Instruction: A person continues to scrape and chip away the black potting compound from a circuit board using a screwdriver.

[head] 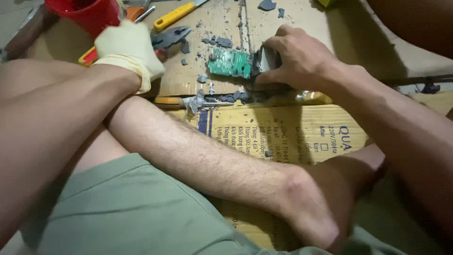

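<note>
Cardboard bears a green circuit board (230,63), right hand (302,59) gripping it, gloved left hand (128,47) grasping pliers (171,36).

The plier handles (92,55) are covered by the gloved left hand (128,49), the red cup (87,14) is cut by the top edge, and the green board's (230,63) right end is hidden under the right hand (297,59).
</note>
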